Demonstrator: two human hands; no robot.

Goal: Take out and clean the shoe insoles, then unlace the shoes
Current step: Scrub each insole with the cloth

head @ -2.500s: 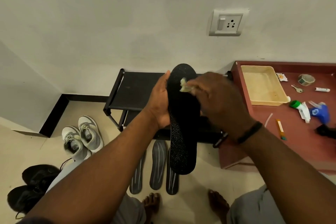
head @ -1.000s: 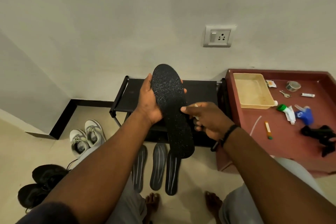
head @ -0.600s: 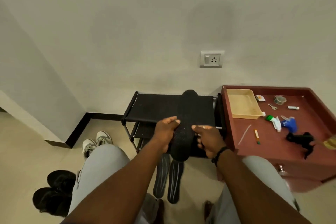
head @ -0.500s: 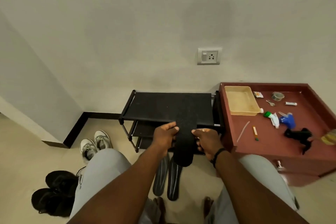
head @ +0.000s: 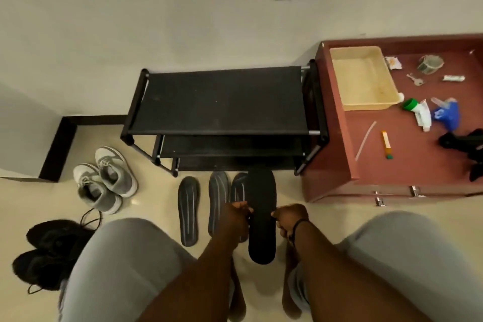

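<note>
Pale floor tiles (head: 146, 204) lay before a black shoe rack (head: 219, 102). A black insole (head: 262, 214) was pinched at mid-length by left hand (head: 236, 219) and right hand (head: 288, 219), low beside three grey insoles (head: 188, 210). It was judged light and flexible; edges offered the best hold.

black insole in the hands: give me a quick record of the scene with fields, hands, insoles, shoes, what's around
held item: black insole, low above the floor, beside the row
left hand: grips its left edge
right hand: grips its right edge
insoles on floor: three grey insoles, side by side before the shoe rack
shoes: grey sneakers and black shoes at left, laces in
side cabinet: beige tray, keys, tape roll, small tubes
</note>
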